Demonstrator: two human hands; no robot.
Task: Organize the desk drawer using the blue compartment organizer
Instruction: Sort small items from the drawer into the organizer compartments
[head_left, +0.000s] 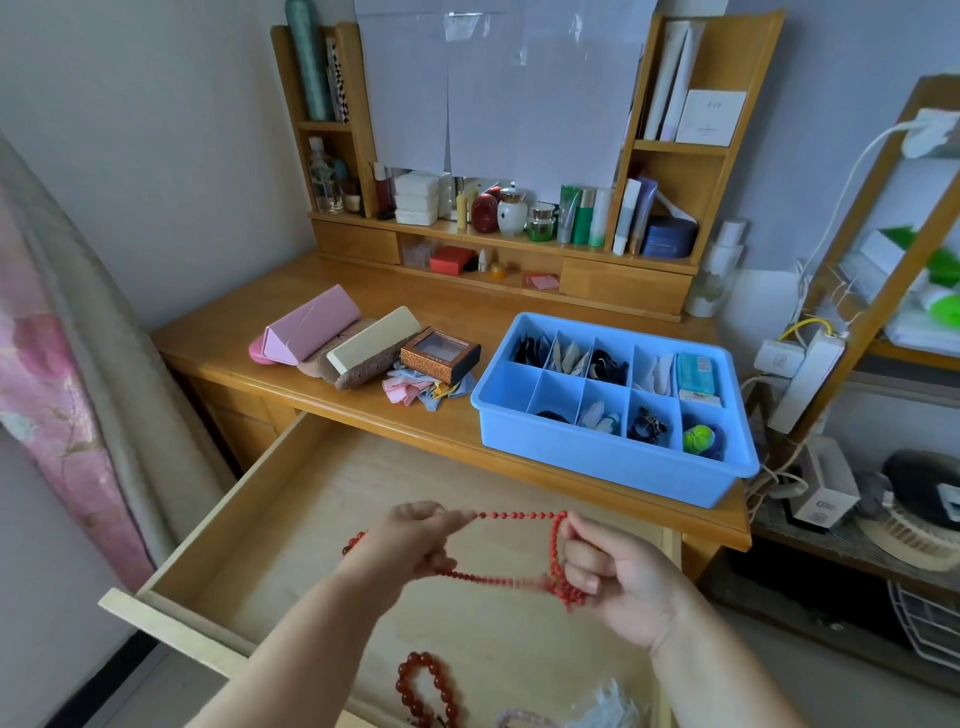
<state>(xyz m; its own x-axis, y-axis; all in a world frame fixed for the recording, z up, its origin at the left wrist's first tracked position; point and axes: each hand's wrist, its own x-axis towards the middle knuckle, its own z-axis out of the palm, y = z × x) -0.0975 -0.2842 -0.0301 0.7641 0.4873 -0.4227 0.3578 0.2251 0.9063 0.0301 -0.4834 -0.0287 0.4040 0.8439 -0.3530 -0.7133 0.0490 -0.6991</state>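
Both hands, left hand (410, 540) and right hand (618, 577), are stretching a red bead string (519, 515) over the open drawer (291, 499), fingers pinching it. The blue organizer (597, 457) is sitting on the wooden desk (234, 332), beside cases near the shelving.

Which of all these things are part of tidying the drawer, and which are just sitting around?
Part of the job:
- red bead string, stretched between left hand and right hand
- open drawer
- blue organizer on the desk
- dark red bracelet in the drawer

Just lying about:
- cosmetic bottles on the shelf
- power strip
- pink case
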